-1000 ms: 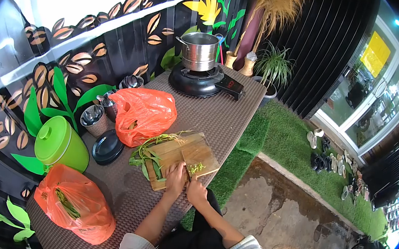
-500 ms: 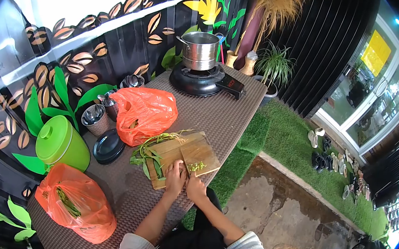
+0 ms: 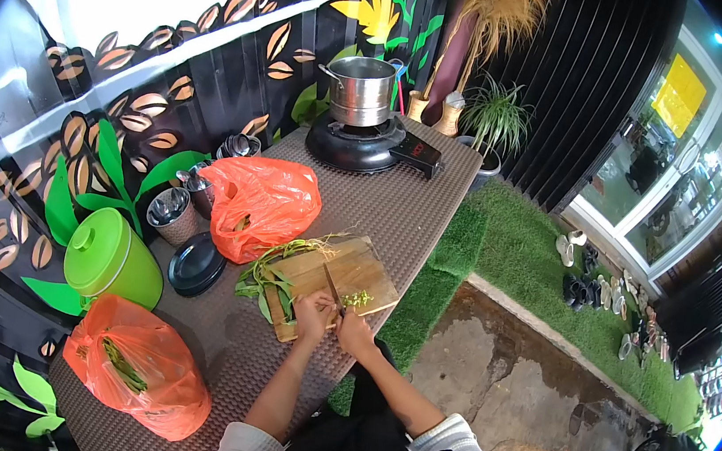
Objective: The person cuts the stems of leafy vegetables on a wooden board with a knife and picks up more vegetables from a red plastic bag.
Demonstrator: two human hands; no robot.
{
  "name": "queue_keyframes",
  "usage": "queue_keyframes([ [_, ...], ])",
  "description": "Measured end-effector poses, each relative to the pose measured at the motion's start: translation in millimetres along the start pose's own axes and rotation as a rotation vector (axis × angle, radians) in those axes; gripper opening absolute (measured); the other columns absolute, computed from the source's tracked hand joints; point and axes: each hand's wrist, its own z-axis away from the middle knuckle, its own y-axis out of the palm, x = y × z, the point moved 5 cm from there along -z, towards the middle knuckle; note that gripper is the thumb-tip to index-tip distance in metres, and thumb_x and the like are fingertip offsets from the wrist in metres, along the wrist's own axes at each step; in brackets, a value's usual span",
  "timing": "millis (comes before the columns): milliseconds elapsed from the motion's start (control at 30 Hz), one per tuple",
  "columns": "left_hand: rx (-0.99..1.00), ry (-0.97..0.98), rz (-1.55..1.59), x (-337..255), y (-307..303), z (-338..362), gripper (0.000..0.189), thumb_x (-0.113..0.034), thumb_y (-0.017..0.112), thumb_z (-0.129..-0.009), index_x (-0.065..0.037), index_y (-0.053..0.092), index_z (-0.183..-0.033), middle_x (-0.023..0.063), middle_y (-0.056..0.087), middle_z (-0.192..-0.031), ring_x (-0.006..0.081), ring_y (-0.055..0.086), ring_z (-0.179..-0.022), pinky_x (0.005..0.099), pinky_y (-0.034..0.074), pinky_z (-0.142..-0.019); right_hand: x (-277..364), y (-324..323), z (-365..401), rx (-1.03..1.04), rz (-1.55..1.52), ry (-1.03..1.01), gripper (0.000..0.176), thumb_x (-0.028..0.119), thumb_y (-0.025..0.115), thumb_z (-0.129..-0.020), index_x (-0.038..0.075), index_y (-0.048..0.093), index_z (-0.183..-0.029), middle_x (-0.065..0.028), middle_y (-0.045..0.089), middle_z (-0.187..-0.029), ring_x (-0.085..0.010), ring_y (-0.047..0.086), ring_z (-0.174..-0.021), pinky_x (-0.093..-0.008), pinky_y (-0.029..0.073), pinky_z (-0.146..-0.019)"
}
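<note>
A wooden cutting board (image 3: 370,267) lies near the table's right edge. My right hand (image 3: 356,334) is closed round the handle of a knife (image 3: 332,283), whose blade points away from me over the board. Beside it, at the board's near edge, my left hand (image 3: 312,314) is closed with its fingers bent together; what they pinch is hidden. Small chopped green pieces (image 3: 357,299) lie on the board, right of the blade. Long leafy green stems (image 3: 264,275) spread over the board's left side and onto the table.
Two orange plastic bags (image 3: 267,201) (image 3: 156,380) stand on the table (image 3: 232,344), the nearer holding greens. A green lidded container (image 3: 112,259), a black lid (image 3: 196,265) and metal cups (image 3: 172,213) line the wall. A steel pot (image 3: 363,92) sits on a portable stove (image 3: 361,147) at the far end.
My left hand has shifted slightly left, away from the knife. The blade has moved a little and shows more clearly between the hands. The bags, stems and chopped pieces look unchanged.
</note>
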Motion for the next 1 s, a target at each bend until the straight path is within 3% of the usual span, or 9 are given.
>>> queue_keyframes([
  [67, -0.153, 0.073, -0.237, -3.4, -8.2, 1.7, 0.013, -0.004, 0.077, -0.063, -0.004, 0.068, -0.071, 0.012, 0.064, -0.074, 0.027, 0.059, -0.079, 0.0369, 0.046, -0.073, 0.2, -0.7, 5.0, 0.001, 0.025, 0.014, 0.034, 0.028, 0.049, -0.091, -0.002, 0.043, -0.106, -0.0297, 0.062, -0.087, -0.0441, 0.063, -0.084, -0.0513, 0.052, -0.073],
  [200, -0.049, -0.056, -0.201, 28.4, -6.6, -7.2, 0.012, -0.01, 0.079, -0.061, -0.006, 0.07, -0.068, 0.0124, 0.063, -0.073, 0.0303, 0.054, -0.085, 0.0392, 0.043, -0.078, 11.8, -2.5, 25.4, -0.031, 0.068, 0.055, 0.034, 0.028, 0.049, -0.091, -0.002, 0.043, -0.106, -0.0291, 0.063, -0.086, -0.0435, 0.063, -0.084, -0.0503, 0.052, -0.073],
  [267, 0.046, 0.148, -0.444, -7.7, -8.9, -2.2, 0.011, -0.012, 0.075, -0.066, -0.005, 0.07, -0.074, 0.0126, 0.063, -0.079, 0.0305, 0.054, -0.087, 0.0388, 0.042, -0.081, 9.2, 1.4, 20.3, -0.015, 0.086, 0.055, 0.036, 0.028, 0.049, -0.091, -0.002, 0.042, -0.108, -0.0292, 0.063, -0.087, -0.0432, 0.064, -0.083, -0.0502, 0.052, -0.072],
  [467, -0.014, 0.411, -0.482, -17.7, -8.3, 20.1, 0.012, -0.01, 0.064, -0.077, -0.001, 0.067, -0.085, 0.0125, 0.061, -0.088, 0.0309, 0.053, -0.09, 0.0406, 0.039, -0.084, -5.8, -14.5, 9.5, -0.039, 0.055, 0.053, 0.039, 0.028, 0.046, -0.092, -0.002, 0.039, -0.115, -0.0287, 0.063, -0.087, -0.0433, 0.063, -0.083, -0.0504, 0.051, -0.074],
  [633, 0.035, 0.351, -0.427, -17.3, 2.3, 13.4, 0.009, -0.009, 0.063, -0.078, -0.002, 0.066, -0.084, 0.0123, 0.061, -0.086, 0.031, 0.053, -0.091, 0.0405, 0.039, -0.084, -7.1, -14.6, 14.4, 0.014, 0.033, 0.024, 0.046, 0.028, 0.046, -0.092, -0.004, 0.033, -0.123, -0.0288, 0.062, -0.09, -0.0442, 0.063, -0.085, -0.0503, 0.051, -0.075],
  [833, -0.007, 0.293, -0.435, -25.7, 11.8, 13.6, 0.007, -0.007, 0.063, -0.077, -0.003, 0.065, -0.082, 0.013, 0.062, -0.084, 0.0321, 0.053, -0.088, 0.04, 0.041, -0.079, 0.4, -16.0, 24.2, 0.033, 0.042, 0.089, 0.042, 0.027, 0.046, -0.092, -0.003, 0.036, -0.12, -0.0287, 0.061, -0.097, -0.0439, 0.062, -0.089, -0.0501, 0.051, -0.076],
  [1000, -0.031, 0.263, -0.402, -24.1, 11.3, 10.9, 0.005, -0.003, 0.064, -0.076, -0.001, 0.065, -0.08, 0.0141, 0.062, -0.082, 0.0316, 0.054, -0.085, 0.0396, 0.043, -0.075, -7.6, -6.3, 10.7, -0.029, 0.082, 0.046, 0.041, 0.03, 0.047, -0.091, -0.001, 0.038, -0.116, -0.0291, 0.062, -0.091, -0.0453, 0.062, -0.087, -0.053, 0.05, -0.075],
])
